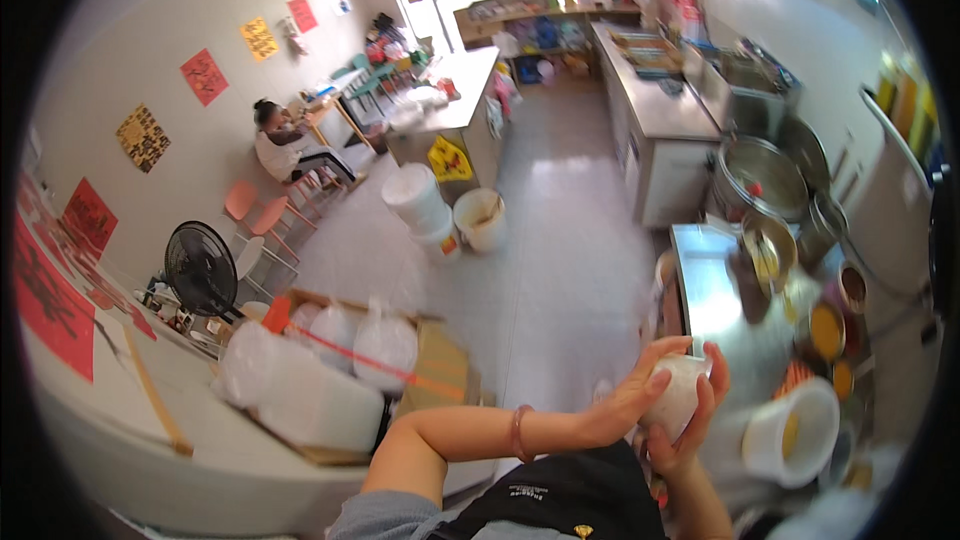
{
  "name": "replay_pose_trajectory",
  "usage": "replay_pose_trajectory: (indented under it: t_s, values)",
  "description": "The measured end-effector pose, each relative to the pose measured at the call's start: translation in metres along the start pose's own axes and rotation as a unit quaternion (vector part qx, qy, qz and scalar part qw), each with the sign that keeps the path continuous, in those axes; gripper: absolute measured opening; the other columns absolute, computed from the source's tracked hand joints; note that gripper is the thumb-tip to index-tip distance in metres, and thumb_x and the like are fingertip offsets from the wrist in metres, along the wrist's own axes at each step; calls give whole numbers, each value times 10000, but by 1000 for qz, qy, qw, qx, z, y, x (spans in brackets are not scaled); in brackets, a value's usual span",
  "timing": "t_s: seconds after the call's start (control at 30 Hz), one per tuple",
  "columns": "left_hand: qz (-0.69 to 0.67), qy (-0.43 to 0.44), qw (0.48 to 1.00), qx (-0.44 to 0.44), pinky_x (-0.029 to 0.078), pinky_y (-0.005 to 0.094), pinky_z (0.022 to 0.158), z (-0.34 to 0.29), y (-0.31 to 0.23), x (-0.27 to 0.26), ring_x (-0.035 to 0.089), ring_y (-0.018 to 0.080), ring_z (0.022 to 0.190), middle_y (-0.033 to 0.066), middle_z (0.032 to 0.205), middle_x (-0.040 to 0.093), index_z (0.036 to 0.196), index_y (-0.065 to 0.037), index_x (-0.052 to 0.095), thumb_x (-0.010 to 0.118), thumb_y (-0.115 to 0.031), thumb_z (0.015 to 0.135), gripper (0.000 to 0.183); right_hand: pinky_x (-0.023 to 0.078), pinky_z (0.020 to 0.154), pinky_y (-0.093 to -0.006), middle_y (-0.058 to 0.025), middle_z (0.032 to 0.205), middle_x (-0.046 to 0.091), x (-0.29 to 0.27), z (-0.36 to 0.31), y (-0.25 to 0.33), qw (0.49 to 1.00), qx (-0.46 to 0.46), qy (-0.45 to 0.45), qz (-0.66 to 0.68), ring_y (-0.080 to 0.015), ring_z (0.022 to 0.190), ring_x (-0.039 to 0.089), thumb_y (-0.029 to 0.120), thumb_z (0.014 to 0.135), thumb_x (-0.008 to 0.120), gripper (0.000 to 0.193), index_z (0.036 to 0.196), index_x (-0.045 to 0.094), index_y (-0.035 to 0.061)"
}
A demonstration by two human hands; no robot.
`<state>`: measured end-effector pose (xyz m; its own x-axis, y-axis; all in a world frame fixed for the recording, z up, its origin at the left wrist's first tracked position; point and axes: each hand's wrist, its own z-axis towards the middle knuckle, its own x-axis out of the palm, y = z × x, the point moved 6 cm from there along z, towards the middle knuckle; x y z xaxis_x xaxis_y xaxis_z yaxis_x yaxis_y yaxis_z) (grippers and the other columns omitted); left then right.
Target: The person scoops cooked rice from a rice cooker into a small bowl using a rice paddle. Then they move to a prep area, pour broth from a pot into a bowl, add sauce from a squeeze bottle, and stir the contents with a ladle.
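Note:
My left hand and my right hand are both closed around a small white rounded thing, which looks like a bowl or a tub. They hold it in front of my body, at the near end of a steel worktable. My left fingers reach over its top and far side, while the right thumb and fingers grip its near and right sides. What is inside it cannot be made out. A white bucket with something yellow in it stands to the right of my hands.
On the worktable's right are a metal bowl and a tub of yellow stuff. To the left stands a cardboard box with bagged white containers. White buckets stand on the floor ahead. A person sits by the left wall.

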<state>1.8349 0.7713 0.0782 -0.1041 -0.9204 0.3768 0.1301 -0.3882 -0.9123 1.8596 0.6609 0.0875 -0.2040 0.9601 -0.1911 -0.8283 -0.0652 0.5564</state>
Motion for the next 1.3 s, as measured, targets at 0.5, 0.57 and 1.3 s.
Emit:
replay_pose_trajectory:
  t_s: [0.5, 0.57, 1.3]
  values:
    - [-309, -429, 834, -158, 521, 514, 962, 184, 45, -464, 566, 297, 1160, 143, 1277, 524, 1348, -25, 437, 651, -201, 900, 527, 211, 1139, -597, -279, 1515, 276, 310, 256, -324, 901, -11, 430, -60, -488, 1408, 256, 341, 684, 844, 967, 1461, 352, 43]
    - [-358, -489, 781, -149, 520, 553, 929, 211, 58, -567, 571, 298, 1114, 144, 1204, 541, 1257, -39, 497, 620, -193, 899, 409, 260, 1137, -543, -279, 1499, 304, 328, 268, -387, 924, 91, 363, -83, -464, 1390, 305, 213, 735, 800, 867, 1458, 359, 27]
    - [-67, -550, 817, 159, 480, 320, 854, 476, -103, -1429, 576, 204, 944, 38, 1078, 604, 1193, -103, 575, 583, -354, 932, 363, 503, 648, -457, -164, 751, 642, 383, 40, -605, 653, 656, 291, -240, -351, 717, 636, 228, 806, 664, 200, 892, 604, 58]
